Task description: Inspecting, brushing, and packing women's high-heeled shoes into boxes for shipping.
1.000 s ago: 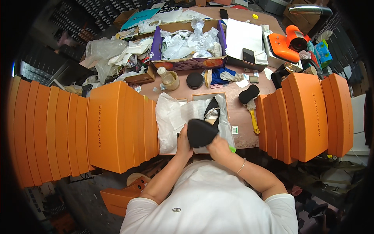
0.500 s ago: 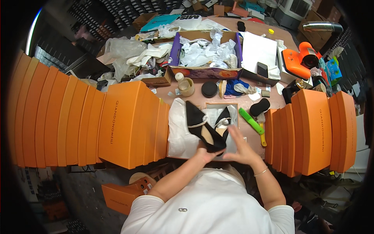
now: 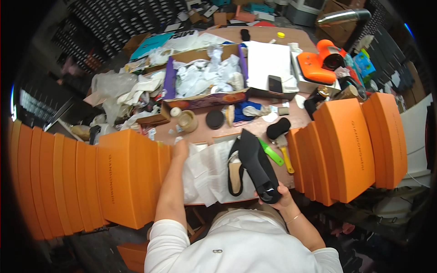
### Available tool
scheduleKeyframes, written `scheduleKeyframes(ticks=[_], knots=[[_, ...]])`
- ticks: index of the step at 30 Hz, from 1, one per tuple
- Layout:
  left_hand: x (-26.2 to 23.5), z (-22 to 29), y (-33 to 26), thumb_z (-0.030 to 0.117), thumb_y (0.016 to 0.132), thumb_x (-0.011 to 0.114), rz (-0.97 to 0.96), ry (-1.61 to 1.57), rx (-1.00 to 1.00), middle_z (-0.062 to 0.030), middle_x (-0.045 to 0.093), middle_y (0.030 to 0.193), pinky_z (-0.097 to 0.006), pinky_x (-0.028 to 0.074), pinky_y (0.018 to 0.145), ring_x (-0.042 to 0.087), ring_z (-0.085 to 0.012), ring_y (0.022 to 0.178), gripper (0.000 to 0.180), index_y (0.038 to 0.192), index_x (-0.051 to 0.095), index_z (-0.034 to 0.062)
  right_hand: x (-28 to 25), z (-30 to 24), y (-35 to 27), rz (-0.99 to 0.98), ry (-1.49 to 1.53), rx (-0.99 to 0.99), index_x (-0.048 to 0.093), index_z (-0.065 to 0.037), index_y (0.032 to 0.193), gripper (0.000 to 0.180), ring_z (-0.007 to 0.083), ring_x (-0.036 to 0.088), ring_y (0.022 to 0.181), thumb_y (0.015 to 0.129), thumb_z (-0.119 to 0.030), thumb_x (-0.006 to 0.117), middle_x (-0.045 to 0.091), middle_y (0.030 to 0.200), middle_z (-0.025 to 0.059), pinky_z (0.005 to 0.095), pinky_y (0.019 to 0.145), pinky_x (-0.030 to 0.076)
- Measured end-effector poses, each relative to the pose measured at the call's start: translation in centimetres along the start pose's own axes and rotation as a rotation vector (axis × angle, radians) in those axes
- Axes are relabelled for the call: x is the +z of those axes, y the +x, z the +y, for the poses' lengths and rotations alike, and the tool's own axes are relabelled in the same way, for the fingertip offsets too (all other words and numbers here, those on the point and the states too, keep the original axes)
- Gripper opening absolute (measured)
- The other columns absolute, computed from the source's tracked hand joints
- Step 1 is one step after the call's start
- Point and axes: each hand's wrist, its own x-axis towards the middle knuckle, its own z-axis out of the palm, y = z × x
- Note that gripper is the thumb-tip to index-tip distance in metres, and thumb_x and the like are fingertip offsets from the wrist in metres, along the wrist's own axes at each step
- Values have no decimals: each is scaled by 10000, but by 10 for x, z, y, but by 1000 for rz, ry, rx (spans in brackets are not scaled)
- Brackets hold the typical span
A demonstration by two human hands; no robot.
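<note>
A black pointed shoe is in my right hand (image 3: pixel 283 198), gripped round its heel end. Its dark sole (image 3: pixel 255 161) faces up and the toe points away from me. Left of it lies another black shoe (image 3: pixel 235 175), with a pale insole and a glittering strap, on the box's white lining. Creased white tissue paper (image 3: pixel 205 170) covers the left part of the open shoe box. At the paper's far left corner is my left hand (image 3: pixel 180 149), beside the orange boxes; its fingers are too small and blurred to make out.
Orange shoe boxes stand in rows at left (image 3: pixel 120 177) and right (image 3: pixel 343 150). Beyond the open box are a jar (image 3: pixel 187 121), a round black tin (image 3: pixel 215 119), a green brush (image 3: pixel 271 152), a yellow-handled brush (image 3: pixel 287 159) and a purple carton (image 3: pixel 205 101) of crumpled paper.
The shoe has passed from my left hand to my right and turned sole up, moving right. My left hand has gone to the far left of the box. The view has shifted.
</note>
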Motion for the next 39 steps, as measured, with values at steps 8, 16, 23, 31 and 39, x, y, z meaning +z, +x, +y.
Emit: scheduleKeyframes(ticks=[8,16,23,31,39], knots=[[-186,150,-67,120,906,533,502,-587,476,-123,531,711,-295,421,607,525,-191,645,147,837,568,-5,-27,-18,4,-96,394,41,540,-37,1245,688,340,585,984,754,-503,664,604,1097,132,331,538,499],[-166,200,-107,36,765,672,376,-448,327,-102,538,741,-316,430,609,540,-210,663,153,756,525,-6,-14,-31,2,-284,176,132,535,21,1217,704,346,619,935,740,-478,675,614,1045,194,345,541,548],[-181,204,-193,-85,784,559,60,-681,499,-180,611,1179,-282,504,686,637,-211,781,462,1228,596,37,56,-21,2,-216,-259,279,497,40,1235,708,239,672,868,774,-470,664,642,1000,165,290,550,572],[-165,181,-261,-119,725,577,55,-576,801,-190,607,1212,-314,546,803,665,-291,947,508,1209,614,32,93,94,45,463,-143,-188,552,-60,1130,325,175,613,945,895,-272,625,620,1042,59,365,807,537],[-146,190,-296,-117,680,643,-7,-745,1087,-157,635,1181,-316,562,758,683,-268,919,472,1136,644,2,64,89,36,224,-1114,-465,570,-38,1110,300,219,620,967,883,-231,604,622,1073,111,378,809,533]])
